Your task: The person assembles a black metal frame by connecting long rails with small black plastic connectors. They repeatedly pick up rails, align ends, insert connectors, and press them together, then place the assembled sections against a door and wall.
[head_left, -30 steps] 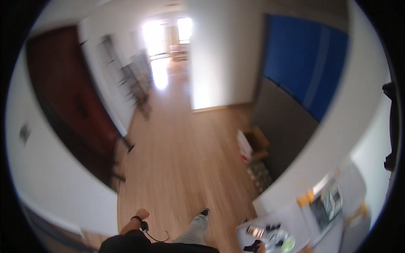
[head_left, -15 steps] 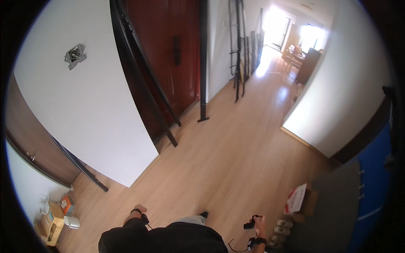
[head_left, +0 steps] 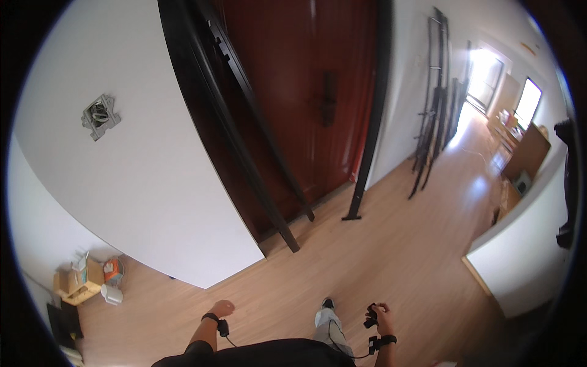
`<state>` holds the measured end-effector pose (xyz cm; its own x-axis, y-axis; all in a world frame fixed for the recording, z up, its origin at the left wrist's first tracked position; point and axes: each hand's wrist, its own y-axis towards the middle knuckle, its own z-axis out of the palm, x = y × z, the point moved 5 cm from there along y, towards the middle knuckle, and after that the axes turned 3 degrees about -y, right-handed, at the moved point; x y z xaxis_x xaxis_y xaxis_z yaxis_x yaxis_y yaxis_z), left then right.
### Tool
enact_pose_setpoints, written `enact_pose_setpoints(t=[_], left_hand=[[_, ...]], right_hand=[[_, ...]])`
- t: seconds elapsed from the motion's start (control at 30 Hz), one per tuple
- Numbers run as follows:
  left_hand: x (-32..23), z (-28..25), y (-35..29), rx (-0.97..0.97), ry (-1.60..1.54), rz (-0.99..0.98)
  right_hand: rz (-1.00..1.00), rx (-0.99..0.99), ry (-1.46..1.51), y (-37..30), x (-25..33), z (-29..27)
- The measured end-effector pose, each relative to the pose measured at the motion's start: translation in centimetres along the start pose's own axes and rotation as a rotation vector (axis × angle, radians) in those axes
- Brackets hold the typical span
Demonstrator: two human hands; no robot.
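Note:
My left hand (head_left: 224, 307) hangs low over the wooden floor, its fingers loosely curled in and nothing visible in them. A black strap with a small black box (head_left: 223, 328) is on its wrist. In my right hand (head_left: 384, 315) is a small black device (head_left: 371, 314), gripped by the fingers; its exact kind is too small to make out. The right wrist also wears a black strap (head_left: 387, 339) with a small box and a dark cable (head_left: 351, 352). One leg in light trousers (head_left: 329, 324) shows between the hands, its dark shoe forward.
Long black metal bars (head_left: 244, 153) lean by a dark red door (head_left: 293, 92); a black post (head_left: 371, 122) stands beside it. Black racks (head_left: 435, 104) line the hallway wall. A white wall corner (head_left: 516, 263) juts in at right. A small wooden shelf (head_left: 82, 287) stands far left.
My view has swung left, so the door and hallway sit farther right. The shoes and blue surface at the right have left view. One leg has come forward; the right hand still holds the device.

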<state>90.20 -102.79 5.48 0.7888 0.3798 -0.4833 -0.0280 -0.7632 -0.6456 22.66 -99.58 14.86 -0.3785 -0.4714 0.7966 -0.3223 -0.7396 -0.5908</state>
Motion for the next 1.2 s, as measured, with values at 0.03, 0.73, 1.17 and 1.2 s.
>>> enact_pose_setpoints(t=[0.03, 0.73, 1.17, 1.2], left_hand=[[-0.8, -0.5, 1.0, -0.019, 0.200, 0.013], [-45.1, -43.0, 9.1, -1.079, -0.992, 0.725], [-48.1, -39.2, 6.4, -1.069, -0.879, 0.485], [-48.6, -39.1, 6.9, -1.111, -0.937, 0.450]], right_hand=[[-0.005, 0.002, -0.066, 3.4, 2.7, 1.2], [-0.596, 0.943, -0.346, 17.4, 39.8, 51.3], [-0.429, 1.121, -0.406, 20.6, 46.7, 55.2], [-0.495, 1.243, -0.388, 19.7, 47.3, 56.5]])
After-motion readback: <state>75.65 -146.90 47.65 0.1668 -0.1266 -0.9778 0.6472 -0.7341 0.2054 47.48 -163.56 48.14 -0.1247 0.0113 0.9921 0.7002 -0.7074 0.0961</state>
